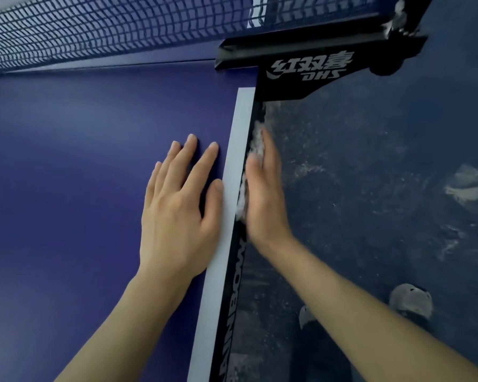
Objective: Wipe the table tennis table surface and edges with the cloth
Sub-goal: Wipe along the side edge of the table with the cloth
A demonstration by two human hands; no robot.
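Two bare forearms reach in: left hand lies flat, fingers spread, on the blue table tennis worktop, thumb on its white sideline. Right hand, fingers straight, presses the fluffy white cloth against the black side edge (lettering there unreadable). Beyond: black net clamp, dark mesh net.

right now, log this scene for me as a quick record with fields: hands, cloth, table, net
left hand: flat on the blue table, fingers spread, thumb on the white sideline
right hand: fingers straight, pressing the cloth against the black side edge
cloth: whitish, mostly hidden between right hand and side edge
net: stretched across the table ahead of both hands
clamp: black, printed DHS, fixed at the table's side just beyond the right hand
floor: dark, mottled, right of the table
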